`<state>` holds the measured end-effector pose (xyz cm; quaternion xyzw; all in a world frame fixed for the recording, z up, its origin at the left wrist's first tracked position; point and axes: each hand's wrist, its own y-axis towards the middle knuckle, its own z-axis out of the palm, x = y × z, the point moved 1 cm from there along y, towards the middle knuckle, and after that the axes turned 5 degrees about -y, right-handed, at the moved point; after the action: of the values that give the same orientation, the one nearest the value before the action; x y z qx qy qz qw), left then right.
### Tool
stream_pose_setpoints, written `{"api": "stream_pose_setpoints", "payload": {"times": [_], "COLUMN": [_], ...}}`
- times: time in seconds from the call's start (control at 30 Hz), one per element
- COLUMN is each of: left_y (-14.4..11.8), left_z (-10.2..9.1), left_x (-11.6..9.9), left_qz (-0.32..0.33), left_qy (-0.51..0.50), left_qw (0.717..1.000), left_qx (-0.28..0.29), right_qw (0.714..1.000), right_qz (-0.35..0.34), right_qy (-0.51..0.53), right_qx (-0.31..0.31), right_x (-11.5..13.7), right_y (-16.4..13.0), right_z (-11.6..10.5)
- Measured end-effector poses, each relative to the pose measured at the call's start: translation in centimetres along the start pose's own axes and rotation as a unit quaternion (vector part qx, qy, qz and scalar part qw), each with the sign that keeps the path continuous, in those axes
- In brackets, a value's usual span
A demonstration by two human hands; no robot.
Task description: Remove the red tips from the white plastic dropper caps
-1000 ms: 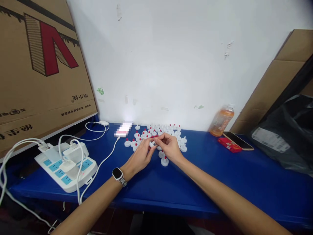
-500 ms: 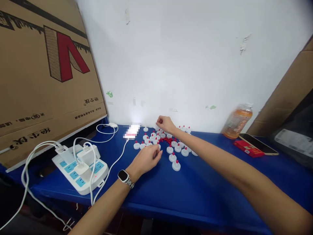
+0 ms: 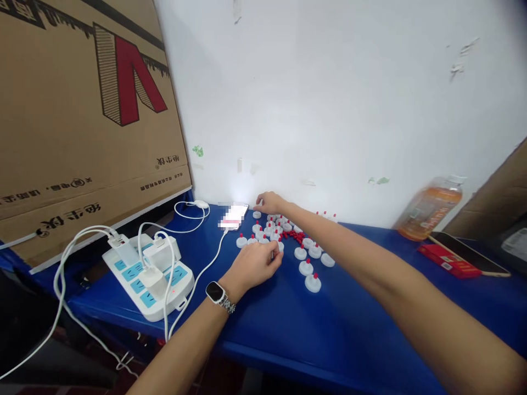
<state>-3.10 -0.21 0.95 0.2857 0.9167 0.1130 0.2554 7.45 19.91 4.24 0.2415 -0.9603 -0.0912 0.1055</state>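
Observation:
White round caps with nozzles [image 3: 313, 282], many topped by small red tips, stand in a loose cluster on the blue table. Loose red tips [image 3: 293, 236] lie in a pile among them. My right hand [image 3: 269, 203] reaches to the back, fingers pinched just above a lone white cap [image 3: 257, 215] by the wall; whatever is between the fingertips is too small to make out. In front of the cluster, my left hand [image 3: 256, 265] rests with its fingers curled, close beside another cap [image 3: 281, 246]. Its fingertips are partly hidden, so its contents do not show.
A lit phone [image 3: 234, 217] on a charging cable lies at the back left. A white power strip [image 3: 181, 280] with plugs and cables sits at left. At right are an orange drink bottle [image 3: 432, 211], a red packet [image 3: 447, 260] and another phone [image 3: 473, 254].
My right hand has moved left from the cluster's back to the lone cap. The left hand stays almost in place by the caps. The whole view has shifted a little.

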Motion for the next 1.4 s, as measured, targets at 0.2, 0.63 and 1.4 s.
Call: {"api": "stream_pose_setpoints", "payload": {"times": [0.2,0.63,1.4], "left_y": [0.2,0.4,0.0], "left_z": [-0.6,0.1,1.0], "left_x": [0.9,-1.2,-1.5], "left_qz": [-0.053,0.027,0.065], "left_qy": [0.051,0.044,0.03], "left_qw": [0.996,0.988,0.997], "left_qx": [-0.052,-0.148,-0.022], "right_qw": [0.999,0.922,0.999], "right_qz": [0.002,-0.05,0.001], "right_qy": [0.041,0.371,-0.04], "right_qx": [-0.031,-0.095,-0.014], "right_x": [2.1,0.5,-2.4], "right_y": [-1.2,-17.5,-13.8], "right_z": [-0.2,-4.8,-2.0]}}
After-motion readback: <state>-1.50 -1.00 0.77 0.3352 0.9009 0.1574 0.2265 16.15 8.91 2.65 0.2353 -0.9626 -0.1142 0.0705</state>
